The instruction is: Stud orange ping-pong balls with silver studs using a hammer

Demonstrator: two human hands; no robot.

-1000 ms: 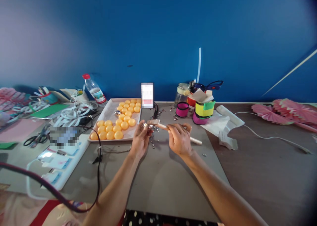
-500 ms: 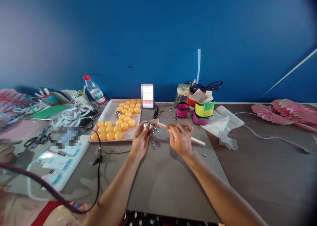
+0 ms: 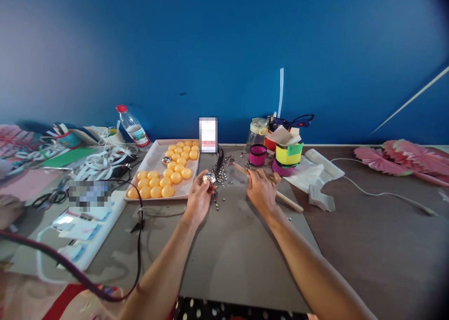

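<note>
My left hand (image 3: 199,199) grips a shiny silver ball (image 3: 209,178) between thumb and fingers, above the grey mat (image 3: 238,250). My right hand (image 3: 262,189) is closed round a pale, wooden-looking stick tool (image 3: 240,169). Its narrow end points up and left, apart from the ball, and its thick rear end sticks out below the hand. What kind of tool it is I cannot tell. Small shiny beads or pieces (image 3: 220,176) lie scattered beside and behind the ball. On the left, a white tray (image 3: 143,163) bears several orange balls (image 3: 165,182) and another silver ball (image 3: 166,160).
Behind my right hand stand a magenta ring-shaped holder (image 3: 257,155), a lidded jar (image 3: 257,132) and a yellow-green container (image 3: 288,155). A bottle (image 3: 133,129) leans at the back left. Dark cable (image 3: 141,226) loops near my left forearm. Another person's hand (image 3: 10,207) shows at far left.
My right hand has drawn the stick tool back to the right, away from the silver ball, which its tip was at before. My left hand still holds the ball.
</note>
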